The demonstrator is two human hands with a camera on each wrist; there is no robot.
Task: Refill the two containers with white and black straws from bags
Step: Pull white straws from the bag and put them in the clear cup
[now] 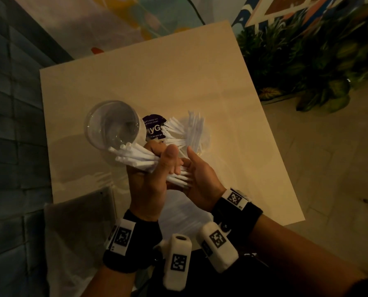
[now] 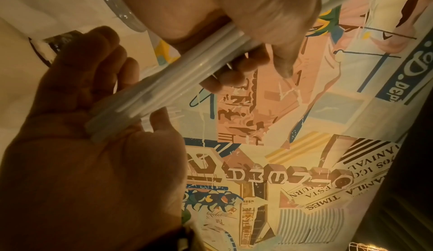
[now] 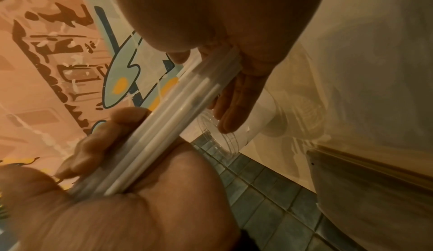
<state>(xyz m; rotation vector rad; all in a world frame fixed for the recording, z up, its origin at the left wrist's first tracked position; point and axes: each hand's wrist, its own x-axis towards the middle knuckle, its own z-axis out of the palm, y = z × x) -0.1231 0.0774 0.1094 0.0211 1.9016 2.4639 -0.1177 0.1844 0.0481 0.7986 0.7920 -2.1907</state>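
Over beige table point(image 1: 232, 82), left to right: one clear empty cup point(image 1: 111, 125) standing; left hand point(image 1: 150, 179) gripping bundle of white straws point(image 1: 133, 156) above cup rim; right hand point(image 1: 200, 179), fingers straight, pressing bundle's end; second container of white straws point(image 1: 189, 130) standing behind.

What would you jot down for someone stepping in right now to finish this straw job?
Left hand grips a bundle of white straws, ends aimed at the empty clear cup.
Right hand is open, palm against the bundle's other end.
More white straws stand in a second container behind.
Done: that one has white straws.
Left: drop this bundle in. No black straws in sight; a bag lies at the table's near edge.
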